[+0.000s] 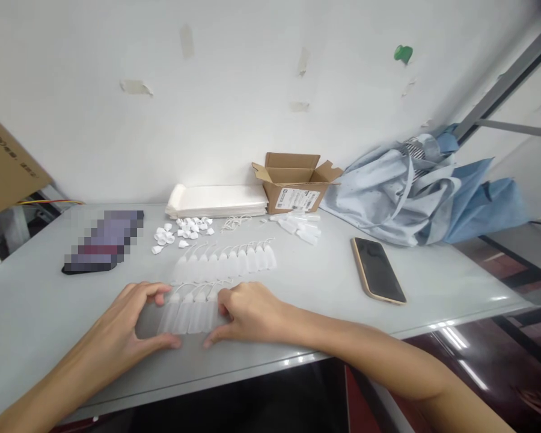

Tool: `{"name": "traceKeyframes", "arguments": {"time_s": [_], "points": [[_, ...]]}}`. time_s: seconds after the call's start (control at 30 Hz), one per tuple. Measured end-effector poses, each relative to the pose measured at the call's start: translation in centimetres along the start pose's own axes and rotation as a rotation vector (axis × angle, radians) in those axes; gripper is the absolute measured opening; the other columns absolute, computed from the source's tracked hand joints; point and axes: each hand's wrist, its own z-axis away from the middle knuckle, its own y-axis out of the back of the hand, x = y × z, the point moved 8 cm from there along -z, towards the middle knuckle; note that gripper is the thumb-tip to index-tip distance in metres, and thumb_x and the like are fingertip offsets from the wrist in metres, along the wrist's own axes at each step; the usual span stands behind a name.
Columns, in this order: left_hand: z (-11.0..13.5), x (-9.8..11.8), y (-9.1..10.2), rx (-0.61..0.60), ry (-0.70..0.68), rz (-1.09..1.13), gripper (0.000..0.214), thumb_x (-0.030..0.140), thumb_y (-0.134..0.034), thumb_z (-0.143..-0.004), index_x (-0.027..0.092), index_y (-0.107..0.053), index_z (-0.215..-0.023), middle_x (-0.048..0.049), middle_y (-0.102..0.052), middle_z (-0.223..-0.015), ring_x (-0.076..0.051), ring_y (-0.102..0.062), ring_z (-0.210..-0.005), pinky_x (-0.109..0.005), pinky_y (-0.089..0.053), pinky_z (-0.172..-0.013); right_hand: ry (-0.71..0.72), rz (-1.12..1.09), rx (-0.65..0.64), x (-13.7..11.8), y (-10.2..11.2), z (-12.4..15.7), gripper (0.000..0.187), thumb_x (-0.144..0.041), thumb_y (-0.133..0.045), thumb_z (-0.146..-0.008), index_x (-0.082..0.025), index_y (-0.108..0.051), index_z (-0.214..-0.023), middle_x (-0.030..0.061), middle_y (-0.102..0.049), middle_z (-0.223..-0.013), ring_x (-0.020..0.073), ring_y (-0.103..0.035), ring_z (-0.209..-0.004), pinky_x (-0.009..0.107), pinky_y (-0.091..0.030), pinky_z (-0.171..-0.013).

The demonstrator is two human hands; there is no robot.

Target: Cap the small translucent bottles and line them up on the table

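A short row of small translucent plastic bottles (190, 313) lies flat on the grey table (36, 313) close to its front edge. My left hand (126, 328) cups the row's left end, thumb and fingers curved around it. My right hand (247, 313) presses against the row's right end with fingers bent. Just behind them lies a longer row of the same bottles (228, 261) with thin tips pointing away. Farther back a scatter of white caps (180, 231) and a few loose bottles (300, 228) rest on the table.
A stack of white bags (219, 200) and an open cardboard box (295, 180) stand by the wall. A phone (379, 269) lies face up at right, a blue bag (415, 186) behind it. A blurred dark object (103, 240) sits at left.
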Motion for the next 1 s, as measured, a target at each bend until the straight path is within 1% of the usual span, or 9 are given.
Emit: {"name": "traceKeyframes", "arguments": {"time_s": [0.17,0.33,0.4,0.5,0.6,0.7,0.77,0.87,1.0], "points": [[0.2,0.6,0.9,0.072,0.002,0.033,0.065,0.064,-0.069,-0.063,0.027,-0.048,-0.112,-0.0036,-0.057,-0.101,-0.029,-0.058,-0.094,-0.04,-0.049,-0.079,0.003,-0.013,0.006,0.1,0.1,0.0,0.062,-0.075,-0.055,-0.071,-0.015,-0.06,-0.083,0.0037,-0.061,-0.069,0.0137,-0.05,-0.058,0.024,-0.028,-0.05],[-0.7,1.9,1.5,-0.009,-0.036,0.007,0.062,0.059,-0.069,-0.067,0.028,-0.047,-0.116,-0.0045,-0.058,-0.104,-0.028,-0.059,-0.094,-0.037,-0.051,-0.074,0.011,-0.127,-0.002,0.1,1.4,0.2,0.056,-0.071,-0.064,-0.066,-0.016,-0.058,-0.073,-0.0014,-0.056,-0.062,0.01,-0.045,-0.056,0.023,-0.029,-0.052],[-1.8,2.7,1.9,-0.014,-0.025,0.028,0.056,0.057,-0.064,-0.073,0.027,-0.047,-0.117,-0.0063,-0.058,-0.106,-0.027,-0.059,-0.095,-0.034,-0.051,-0.07,0.01,-0.2,0.038,0.5,2.6,0.3,0.053,-0.069,-0.063,-0.069,-0.016,-0.055,-0.068,-0.003,-0.052,-0.058,0.0088,-0.044,-0.055,0.022,-0.028,-0.053],[-4.4,4.4,2.2,0.003,-0.026,0.079,0.042,0.055,-0.053,-0.082,0.024,-0.052,-0.11,-0.0071,-0.06,-0.106,-0.026,-0.058,-0.097,-0.031,-0.049,-0.066,-0.005,-0.302,0.187,2.1,5.4,0.4,0.052,-0.063,-0.049,-0.084,-0.015,-0.052,-0.064,-0.0027,-0.051,-0.057,0.008,-0.044,-0.055,0.022,-0.029,-0.054],[-8.1,5.9,1.6,-0.04,-0.087,0.081,0.032,0.05,-0.046,-0.087,0.022,-0.058,-0.099,-0.0058,-0.063,-0.102,-0.025,-0.057,-0.095,-0.033,-0.048,-0.072,-0.079,-0.29,0.373,5.7,8.3,0.5,0.051,-0.052,-0.036,-0.094,-0.015,-0.051,-0.063,-0.0007,-0.055,-0.058,0.0088,-0.047,-0.055,0.022,-0.031,-0.057],[-12.4,7.1,0.9,-0.07,-0.178,0.057,0.026,0.042,-0.045,-0.088,0.022,-0.061,-0.092,-0.0053,-0.065,-0.098,-0.025,-0.057,-0.095,-0.035,-0.046,-0.076,-0.226,-0.038,0.605,9.9,11.2,1.1,0.035,-0.037,-0.038,-0.097,-0.015,-0.057,-0.077,0.0025,-0.061,-0.07,0.0125,-0.052,-0.064,0.024,-0.032,-0.061],[-15.2,8.1,0.3,-0.064,-0.232,0.059,0.024,0.035,-0.044,-0.087,0.02,-0.064,-0.089,-0.0063,-0.067,-0.096,-0.024,-0.059,-0.094,-0.035,-0.046,-0.078,-0.353,0.136,0.676,12.3,12.3,1.7,0.021,-0.026,-0.042,-0.095,-0.015,-0.06,-0.09,0.0061,-0.065,-0.086,0.0156,-0.056,-0.076,0.025,-0.034,-0.066],[-18.7,10.4,-1.3,-0.047,-0.315,0.044,0.025,0.025,-0.045,-0.083,0.016,-0.067,-0.088,-0.0089,-0.069,-0.092,-0.022,-0.062,-0.084,-0.035,-0.047,-0.08,-0.485,0.332,0.631,14.8,12.6,1.9,0.02,-0.019,-0.043,-0.093,-0.015,-0.059,-0.104,0.0097,-0.064,-0.104,0.0202,-0.056,-0.095,0.027,-0.037,-0.071],[-21.4,13.2,-4.5,-0.062,-0.399,0.076,0.026,0.017,-0.044,-0.079,0.015,-0.069,-0.087,-0.0093,-0.069,-0.097,-0.023,-0.062,-0.094,-0.035,-0.045,-0.088,-0.555,0.497,0.496,16.0,12.0,1.7,0.022,-0.019,-0.045,-0.092,-0.015,-0.06,-0.108,0.0128,-0.061,-0.113,0.0256,-0.05,-0.108,0.03,-0.04,-0.074]]}}
